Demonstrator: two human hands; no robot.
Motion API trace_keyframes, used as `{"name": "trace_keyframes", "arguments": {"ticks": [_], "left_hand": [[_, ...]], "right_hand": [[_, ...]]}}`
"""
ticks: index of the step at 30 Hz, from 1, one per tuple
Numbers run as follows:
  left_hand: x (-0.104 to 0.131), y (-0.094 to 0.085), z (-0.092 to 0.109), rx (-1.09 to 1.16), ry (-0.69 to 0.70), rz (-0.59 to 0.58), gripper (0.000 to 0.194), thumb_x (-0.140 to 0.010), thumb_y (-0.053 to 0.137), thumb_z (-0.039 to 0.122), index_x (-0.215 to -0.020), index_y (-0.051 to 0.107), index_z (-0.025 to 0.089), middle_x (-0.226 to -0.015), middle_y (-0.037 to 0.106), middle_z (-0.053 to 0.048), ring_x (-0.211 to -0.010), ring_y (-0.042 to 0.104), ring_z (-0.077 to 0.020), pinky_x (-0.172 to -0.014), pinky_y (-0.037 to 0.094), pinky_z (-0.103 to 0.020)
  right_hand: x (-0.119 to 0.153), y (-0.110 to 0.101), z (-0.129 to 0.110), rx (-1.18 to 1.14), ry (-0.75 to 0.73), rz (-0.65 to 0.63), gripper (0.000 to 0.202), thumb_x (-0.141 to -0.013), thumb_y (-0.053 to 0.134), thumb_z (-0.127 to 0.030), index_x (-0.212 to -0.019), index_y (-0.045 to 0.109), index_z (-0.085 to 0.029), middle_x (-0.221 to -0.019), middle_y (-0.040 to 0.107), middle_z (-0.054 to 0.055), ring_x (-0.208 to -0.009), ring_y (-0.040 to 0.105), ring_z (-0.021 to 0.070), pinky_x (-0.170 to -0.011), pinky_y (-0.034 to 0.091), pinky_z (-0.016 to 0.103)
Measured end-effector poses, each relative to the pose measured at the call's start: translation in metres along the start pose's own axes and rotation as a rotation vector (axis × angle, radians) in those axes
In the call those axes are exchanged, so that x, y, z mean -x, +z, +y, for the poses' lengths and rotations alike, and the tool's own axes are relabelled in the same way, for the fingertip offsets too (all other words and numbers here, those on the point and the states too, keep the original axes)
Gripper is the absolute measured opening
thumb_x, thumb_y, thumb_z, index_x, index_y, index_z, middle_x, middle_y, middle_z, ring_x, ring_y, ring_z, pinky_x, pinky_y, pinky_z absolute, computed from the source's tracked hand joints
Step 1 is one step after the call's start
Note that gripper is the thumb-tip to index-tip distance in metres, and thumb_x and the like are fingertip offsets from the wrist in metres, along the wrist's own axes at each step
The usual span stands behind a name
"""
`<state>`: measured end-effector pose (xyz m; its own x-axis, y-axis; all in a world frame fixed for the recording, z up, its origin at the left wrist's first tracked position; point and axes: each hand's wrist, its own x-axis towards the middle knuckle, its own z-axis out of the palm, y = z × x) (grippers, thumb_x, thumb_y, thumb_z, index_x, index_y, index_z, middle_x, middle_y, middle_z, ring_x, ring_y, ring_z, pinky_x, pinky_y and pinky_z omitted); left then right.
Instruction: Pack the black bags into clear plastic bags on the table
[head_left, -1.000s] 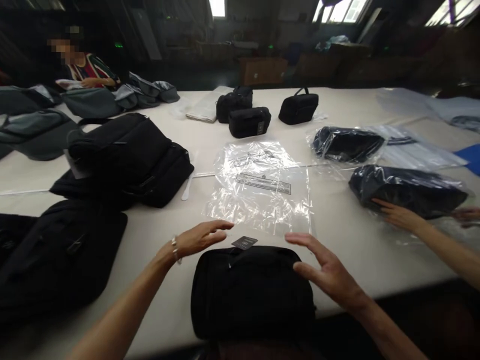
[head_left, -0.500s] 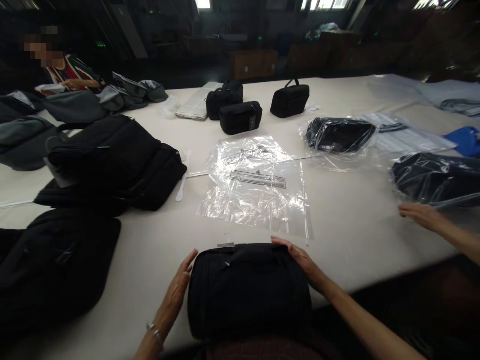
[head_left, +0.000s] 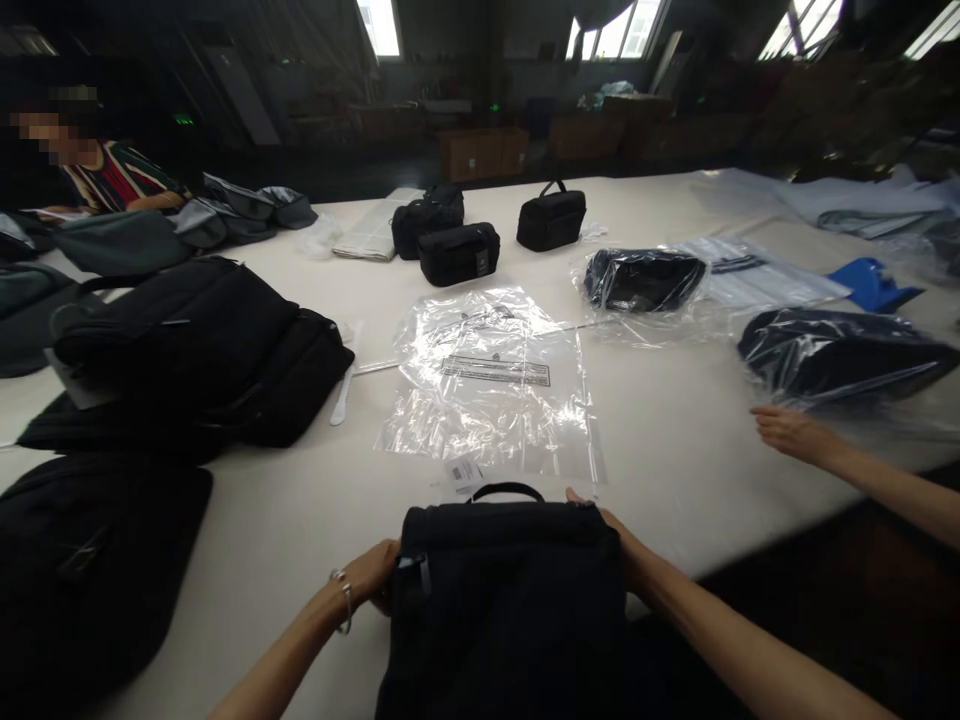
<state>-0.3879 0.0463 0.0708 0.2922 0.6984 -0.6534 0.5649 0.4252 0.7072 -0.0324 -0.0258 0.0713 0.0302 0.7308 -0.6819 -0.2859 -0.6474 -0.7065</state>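
A black fabric bag (head_left: 510, 610) stands upright at the near table edge, close to my body, its top handle raised and a white tag beside the handle. My left hand (head_left: 377, 573) grips the bag's left side, its fingers partly hidden behind the fabric. At the upper right corner, my right hand (head_left: 616, 535) holds the other side, with most of its fingers out of sight. Just beyond the bag, a clear plastic bag (head_left: 487, 420) with a printed warning box lies flat.
Black backpacks (head_left: 195, 350) lie at left. Several small black bags (head_left: 551, 218) stand farther back. Another person's hand (head_left: 795, 437) is beside a plastic-wrapped dark bag (head_left: 847, 355) at right. A person (head_left: 124, 180) sits at far left behind grey pouches (head_left: 124, 240).
The black bag has tipped up from lying, so its handle and tag now show. My hands have gone from resting flat along its sides to gripping it. The view has shifted.
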Motion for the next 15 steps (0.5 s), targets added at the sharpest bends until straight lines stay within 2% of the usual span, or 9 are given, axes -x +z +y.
{"name": "trace_keyframes", "arguments": {"ticks": [1, 4, 6, 8, 10, 12, 15], "left_hand": [[-0.002, 0.003, 0.002, 0.032, -0.002, -0.062, 0.046, -0.07, 0.058, 0.064, -0.073, 0.073, 0.02, -0.063, 0.073, -0.007, -0.068, 0.069, -0.032, -0.068, 0.058, -0.048], [-0.012, 0.007, 0.02, 0.217, 0.042, -0.274, 0.058, -0.084, 0.042, 0.065, -0.103, 0.072, 0.019, -0.099, 0.076, -0.008, -0.095, 0.068, -0.0263, -0.095, 0.05, -0.041], [-0.023, 0.005, 0.038, 0.237, 0.06, -0.456, 0.06, -0.089, 0.038, 0.063, -0.112, 0.07, 0.017, -0.111, 0.073, -0.008, -0.107, 0.065, -0.0249, -0.104, 0.043, -0.038], [-0.035, 0.004, 0.058, 0.127, 0.052, -0.584, 0.055, -0.086, 0.048, 0.06, -0.109, 0.072, 0.016, -0.11, 0.073, -0.008, -0.109, 0.063, -0.026, -0.103, 0.043, -0.036], [-0.047, 0.006, 0.076, 0.005, 0.033, -0.661, 0.047, -0.081, 0.06, 0.055, -0.104, 0.074, 0.017, -0.108, 0.074, -0.007, -0.106, 0.064, -0.0265, -0.099, 0.045, -0.036], [-0.059, 0.012, 0.092, -0.094, 0.013, -0.718, 0.041, -0.078, 0.066, 0.052, -0.102, 0.075, 0.019, -0.106, 0.074, -0.006, -0.102, 0.064, -0.0262, -0.094, 0.047, -0.035], [-0.071, 0.03, 0.113, -0.261, 0.005, -0.77, 0.04, -0.075, 0.07, 0.046, -0.107, 0.074, 0.022, -0.103, 0.073, -0.004, -0.098, 0.063, -0.0258, -0.085, 0.048, -0.035]], "right_hand": [[0.002, -0.003, 0.008, -0.021, 0.012, -0.007, 0.06, -0.08, 0.054, -0.074, -0.074, 0.069, -0.017, -0.064, 0.068, 0.008, -0.066, 0.068, 0.026, -0.072, 0.055, 0.039], [0.002, -0.014, 0.022, -0.09, 0.076, -0.107, 0.052, -0.085, 0.056, -0.067, -0.096, 0.07, -0.017, -0.086, 0.072, 0.007, -0.085, 0.068, 0.0222, -0.085, 0.052, 0.033], [-0.005, -0.022, 0.023, -0.056, 0.112, -0.223, 0.051, -0.085, 0.06, -0.063, -0.099, 0.07, -0.015, -0.092, 0.072, 0.007, -0.085, 0.067, 0.0192, -0.083, 0.05, 0.028], [-0.017, -0.028, 0.019, 0.048, 0.134, -0.329, 0.048, -0.083, 0.064, -0.059, -0.098, 0.07, -0.014, -0.088, 0.07, 0.005, -0.075, 0.064, 0.0149, -0.071, 0.048, 0.024], [-0.03, -0.027, 0.01, 0.189, 0.144, -0.381, 0.043, -0.079, 0.071, -0.053, -0.1, 0.069, -0.016, -0.082, 0.069, 0.002, -0.063, 0.057, 0.0102, -0.058, 0.042, 0.02], [-0.04, -0.022, 0.0, 0.3, 0.139, -0.412, 0.043, -0.078, 0.071, -0.046, -0.111, 0.066, -0.019, -0.084, 0.07, 0.002, -0.058, 0.052, 0.008, -0.052, 0.035, 0.018], [-0.05, -0.01, -0.01, 0.389, 0.121, -0.471, 0.058, -0.08, 0.066, -0.042, -0.134, 0.051, -0.025, -0.092, 0.071, 0.004, -0.06, 0.053, 0.0095, -0.049, 0.032, 0.018]]}}
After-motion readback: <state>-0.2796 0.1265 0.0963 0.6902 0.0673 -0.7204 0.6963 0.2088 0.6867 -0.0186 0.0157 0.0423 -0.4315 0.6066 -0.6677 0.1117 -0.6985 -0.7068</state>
